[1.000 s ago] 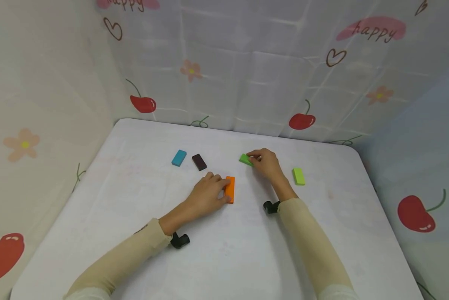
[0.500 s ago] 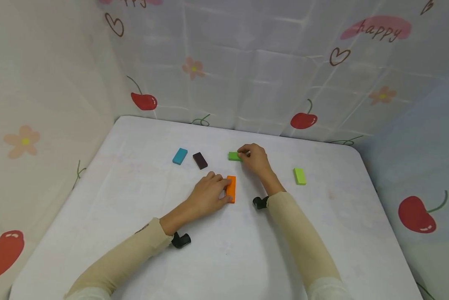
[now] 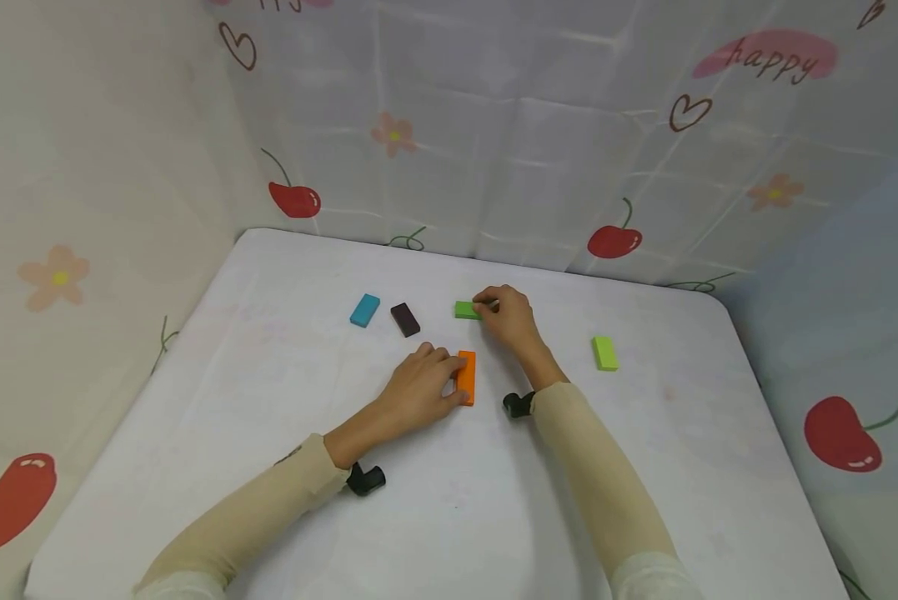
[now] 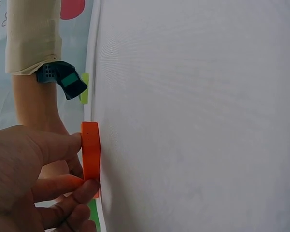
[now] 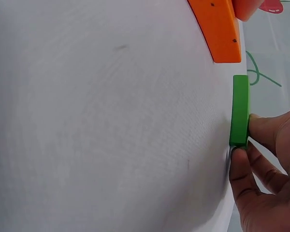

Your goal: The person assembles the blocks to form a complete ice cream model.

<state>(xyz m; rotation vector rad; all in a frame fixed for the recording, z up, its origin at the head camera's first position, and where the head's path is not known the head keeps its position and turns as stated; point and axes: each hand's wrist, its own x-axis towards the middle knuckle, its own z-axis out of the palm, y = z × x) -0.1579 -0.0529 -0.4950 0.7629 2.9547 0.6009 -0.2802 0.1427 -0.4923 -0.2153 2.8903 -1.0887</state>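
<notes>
My left hand holds an orange domino-like block by its left side, thumb at the near end and fingers at the far end. In the left wrist view, the same orange block sits between thumb and fingertips. Farther back on the table, my right hand pinches the right end of a green block. The right wrist view shows that green block flat on the white surface, fingertips at its end and side. A gap separates the green block from the orange one.
A blue block and a dark brown block lie left of the green one. On the right lies a yellow-green block. The white table meets a printed curtain at the back.
My right hand has slid left with the green block, which has turned from slanted to lying crosswise. The left hand keeps its hold on the orange block. The head view has shifted slightly.
</notes>
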